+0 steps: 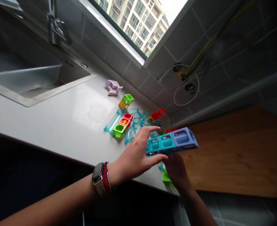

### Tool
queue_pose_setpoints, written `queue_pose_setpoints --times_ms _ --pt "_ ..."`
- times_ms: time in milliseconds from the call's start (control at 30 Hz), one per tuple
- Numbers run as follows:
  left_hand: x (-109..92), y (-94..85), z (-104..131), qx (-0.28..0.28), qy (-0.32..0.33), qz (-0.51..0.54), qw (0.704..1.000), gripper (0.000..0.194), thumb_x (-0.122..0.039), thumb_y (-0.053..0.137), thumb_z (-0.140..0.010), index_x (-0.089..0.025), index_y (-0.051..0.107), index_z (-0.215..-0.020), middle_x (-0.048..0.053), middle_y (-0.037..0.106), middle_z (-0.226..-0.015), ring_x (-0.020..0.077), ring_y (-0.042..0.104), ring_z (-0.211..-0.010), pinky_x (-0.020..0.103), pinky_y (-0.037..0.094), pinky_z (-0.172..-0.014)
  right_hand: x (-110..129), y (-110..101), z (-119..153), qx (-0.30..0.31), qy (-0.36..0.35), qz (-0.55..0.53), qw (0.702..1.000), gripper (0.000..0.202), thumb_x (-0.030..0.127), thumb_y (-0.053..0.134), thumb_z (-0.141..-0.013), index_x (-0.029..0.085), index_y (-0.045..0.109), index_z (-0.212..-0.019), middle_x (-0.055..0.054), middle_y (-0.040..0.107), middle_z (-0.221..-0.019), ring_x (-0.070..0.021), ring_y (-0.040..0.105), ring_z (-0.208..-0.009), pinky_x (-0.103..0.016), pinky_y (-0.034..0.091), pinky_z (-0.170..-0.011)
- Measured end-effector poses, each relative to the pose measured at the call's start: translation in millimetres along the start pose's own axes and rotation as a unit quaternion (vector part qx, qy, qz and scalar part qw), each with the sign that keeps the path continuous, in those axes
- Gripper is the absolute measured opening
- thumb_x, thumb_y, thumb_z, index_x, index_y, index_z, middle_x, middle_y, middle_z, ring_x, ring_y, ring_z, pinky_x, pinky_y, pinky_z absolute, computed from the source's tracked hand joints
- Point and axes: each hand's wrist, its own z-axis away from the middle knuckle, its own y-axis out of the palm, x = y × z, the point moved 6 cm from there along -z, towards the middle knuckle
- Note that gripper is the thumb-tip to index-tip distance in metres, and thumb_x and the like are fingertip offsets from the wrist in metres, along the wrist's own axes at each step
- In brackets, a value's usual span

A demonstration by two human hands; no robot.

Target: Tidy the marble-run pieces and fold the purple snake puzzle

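A row of joined blue blocks (167,141), teal at the near end and periwinkle at the far end, is held up over the counter's right part. My left hand (138,153), with a watch and bracelets on its wrist, is wrapped round the teal end, thumb below and fingers above. Underneath the row is my right hand (176,168), its fingers mostly hidden behind the blocks. Just left of my hands stands a red, orange and green block stack (123,125). Clear teal track pieces (113,121) lie around it. A green block (167,179) sits below my right hand.
Green and yellow blocks (126,101), red blocks (158,114) and a pale purple packet (113,87) are along the wall side of the white counter (82,125). A sink (30,100) is at left. Cables (199,56) hang at right, above a wooden board (234,153).
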Motion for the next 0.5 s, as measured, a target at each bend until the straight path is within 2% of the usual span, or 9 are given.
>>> queue_pose_setpoints --times_ms 67,133,167,233,300,333,500 --pt "8.7 -16.0 -3.2 -0.058 0.013 -0.062 0.996 0.072 -0.034 0.081 -0.085 -0.022 0.045 -0.146 0.014 0.051 -0.150 0.0291 0.045 -0.144 0.046 0.036 -0.122 -0.7 1.0 -31.0 0.001 0.016 -0.001 1.000 0.023 0.041 0.080 -0.086 0.023 0.077 -0.100 -0.008 0.082 -0.104 -0.0299 0.076 -0.100 -0.043 0.060 -0.093" --pt "19.4 -29.9 -7.0 -0.075 0.010 -0.107 0.991 0.059 -0.028 0.077 -0.088 -0.022 0.051 -0.140 0.014 0.052 -0.148 0.0296 0.045 -0.144 0.047 0.036 -0.121 -3.5 4.8 -68.7 -0.002 0.027 -0.047 0.999 0.029 0.041 0.080 -0.086 0.024 0.074 -0.109 -0.007 0.079 -0.117 -0.0289 0.075 -0.108 -0.042 0.059 -0.095" --pt "25.8 -35.0 -8.9 -0.066 -0.001 -0.115 0.991 0.049 -0.026 0.075 -0.089 -0.022 0.056 -0.135 0.013 0.057 -0.142 0.0289 0.050 -0.138 0.046 0.040 -0.117 -6.6 7.5 -89.7 -0.007 0.033 -0.078 0.996 0.030 0.042 0.079 -0.087 0.024 0.073 -0.110 -0.007 0.078 -0.120 -0.0280 0.074 -0.108 -0.042 0.060 -0.094" --pt "39.3 -40.5 -11.3 -0.028 -0.038 -0.100 0.994 0.028 -0.026 0.069 -0.093 -0.023 0.064 -0.121 0.008 0.068 -0.122 0.0243 0.065 -0.114 0.040 0.052 -0.101 -16.0 13.6 -135.3 -0.036 0.041 -0.115 0.992 0.034 0.044 0.083 -0.081 0.022 0.072 -0.105 -0.006 0.078 -0.113 -0.0270 0.075 -0.105 -0.040 0.061 -0.091" --pt "49.6 -40.5 -11.1 0.009 -0.065 -0.069 0.995 0.013 -0.026 0.064 -0.096 -0.023 0.067 -0.109 0.003 0.073 -0.103 0.0191 0.069 -0.090 0.034 0.055 -0.085 -28.6 25.3 -184.4 -0.049 0.042 -0.114 0.991 0.038 0.045 0.085 -0.079 0.021 0.071 -0.106 -0.005 0.078 -0.110 -0.0259 0.074 -0.105 -0.037 0.061 -0.090" --pt "53.1 -39.4 -10.5 0.020 -0.069 -0.059 0.996 0.009 -0.025 0.062 -0.097 -0.023 0.068 -0.104 0.002 0.073 -0.098 0.0176 0.068 -0.085 0.032 0.054 -0.081 -36.2 32.8 -209.5 -0.052 0.043 -0.111 0.992 0.038 0.044 0.084 -0.080 0.021 0.071 -0.107 -0.004 0.078 -0.109 -0.0254 0.074 -0.104 -0.036 0.061 -0.089" --pt "65.7 -31.4 -7.9 0.032 -0.050 -0.054 0.997 0.011 -0.018 0.058 -0.098 -0.022 0.068 -0.097 0.002 0.072 -0.092 0.0173 0.066 -0.086 0.029 0.052 -0.081 -85.7 75.0 -319.3 -0.043 0.084 -0.085 0.992 0.028 0.035 0.072 -0.096 0.017 0.068 -0.118 -0.007 0.074 -0.115 -0.0218 0.072 -0.099 -0.038 0.062 -0.085"
